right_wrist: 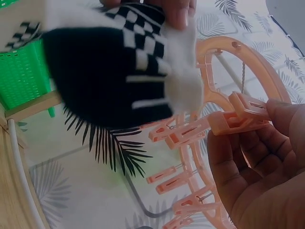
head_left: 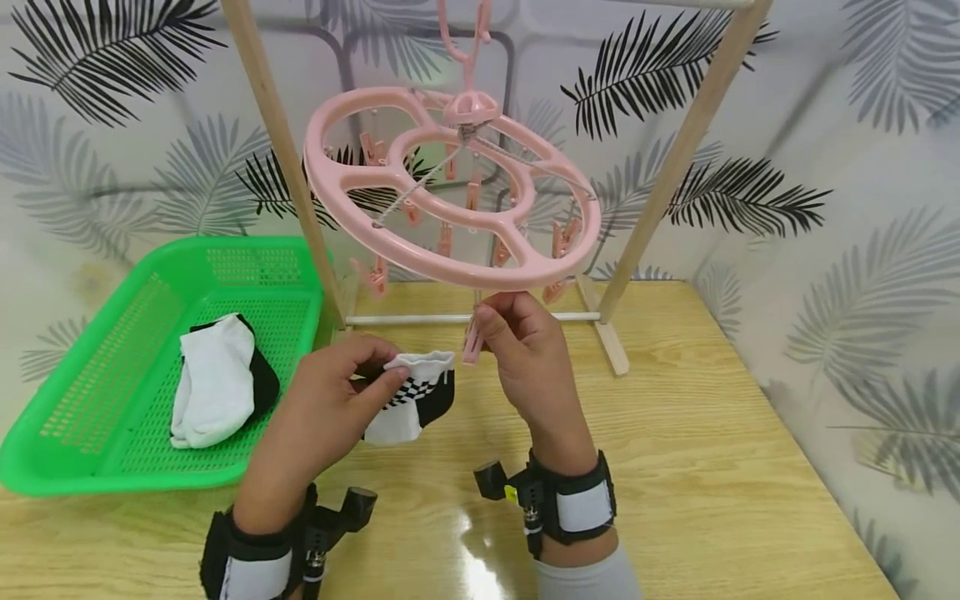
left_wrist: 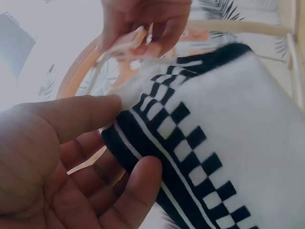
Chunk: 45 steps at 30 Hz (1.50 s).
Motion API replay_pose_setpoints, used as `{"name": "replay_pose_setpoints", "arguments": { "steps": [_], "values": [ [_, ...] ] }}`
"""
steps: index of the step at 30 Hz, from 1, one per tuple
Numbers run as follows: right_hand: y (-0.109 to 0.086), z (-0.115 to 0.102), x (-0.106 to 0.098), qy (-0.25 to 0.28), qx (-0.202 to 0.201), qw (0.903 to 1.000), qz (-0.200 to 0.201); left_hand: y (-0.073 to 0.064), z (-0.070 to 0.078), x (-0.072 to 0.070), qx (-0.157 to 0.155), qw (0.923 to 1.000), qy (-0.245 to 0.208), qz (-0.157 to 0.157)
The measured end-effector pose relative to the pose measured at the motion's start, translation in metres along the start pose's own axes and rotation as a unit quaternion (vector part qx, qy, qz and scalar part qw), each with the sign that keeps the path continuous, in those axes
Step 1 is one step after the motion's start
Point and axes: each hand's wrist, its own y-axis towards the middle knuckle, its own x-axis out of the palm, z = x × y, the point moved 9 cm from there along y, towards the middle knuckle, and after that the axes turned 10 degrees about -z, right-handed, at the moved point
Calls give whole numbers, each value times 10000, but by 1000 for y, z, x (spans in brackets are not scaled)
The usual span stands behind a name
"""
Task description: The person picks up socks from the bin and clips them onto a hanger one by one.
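Observation:
My left hand (head_left: 333,396) pinches the cuff of a white and black sock (head_left: 420,396) with a checkered band. In the left wrist view the thumb and fingers grip the edge of this sock (left_wrist: 228,109), and its white body spreads to the right. My right hand (head_left: 528,354) holds a pink clothespin (head_left: 472,343) between thumb and fingers, just right of the sock. The clothespin (right_wrist: 238,117) shows side-on in the right wrist view, with the sock apart from it. Above both hands hangs a round pink drying hanger (head_left: 420,262) with several clothespins dangling from it.
At the left stands a green basket (head_left: 82,467) with folded white and black socks (head_left: 213,383) inside. A wooden frame (head_left: 675,179) with a metal bar (head_left: 405,320) low across it stands on the wood-grain table (head_left: 712,467). Leaf-patterned covering (head_left: 862,275) backs the table.

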Motion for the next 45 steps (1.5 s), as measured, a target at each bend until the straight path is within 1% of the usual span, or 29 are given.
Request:
{"name": "replay_pose_setpoints", "arguments": {
  "steps": [4,6,10,12,14,16,19,22,25,28,35,40,45],
  "values": [
    [-1,2,1,-31,78,10000,48,5,4,18,181,9994,27,-280],
    [-1,2,2,-15,55,10000,-12,8,6,26,247,9988,48,-430],
    [-1,0,4,-146,8,9999,-71,13,12,42,384,9960,86,-805],
    [-1,-1,3,-262,11,9996,-44,14,14,47,436,9945,61,-954],
    [-1,-2,2,-333,47,9994,-17,15,15,49,457,9939,23,-999],
    [-1,-2,2,-384,81,9992,-10,15,15,48,461,9947,24,-914],
    [-1,-1,1,-524,190,9984,69,16,14,42,528,9964,-55,-654],
    [-2,-2,-1,-683,271,9972,158,18,15,36,682,9968,-167,-373],
    [-1,-2,-1,-652,271,9974,150,18,17,32,811,9962,-289,-163],
    [-1,-2,-1,-578,248,9979,145,18,18,29,831,9958,-377,17],
    [-1,-3,-1,-734,178,9969,197,17,16,27,565,9967,-526,267],
    [0,-7,1,-833,84,9964,117,17,15,26,540,9959,-619,367],
    [1,-9,2,-987,174,9950,10,18,14,25,549,9953,-639,475]
  ]
}}
